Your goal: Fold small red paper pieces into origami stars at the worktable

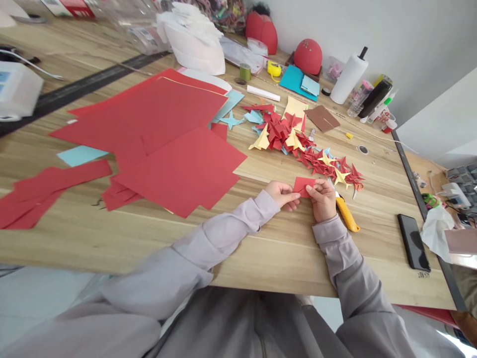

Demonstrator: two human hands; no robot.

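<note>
Between my two hands is a small piece of red paper [302, 185], raised a little over the wooden table. My left hand [282, 195] pinches its left side with thumb and fingers. On its right side, the thumb and fingers of my right hand [322, 199] are closed. Just beyond the hands lies a long heap of folded paper stars [279, 132], mostly red, with some yellow and light blue ones. A cutter with a yellow handle [348, 215] rests beside my right hand, its front end partly hidden behind that hand.
Large red paper sheets [160, 117] spread over the table's left, with red strips [48, 186] nearer the left edge. A black phone [413, 242] lies at the right. Toward the back stand a white bottle [349, 78], a yellow tape measure [274, 68] and red domed objects [308, 55].
</note>
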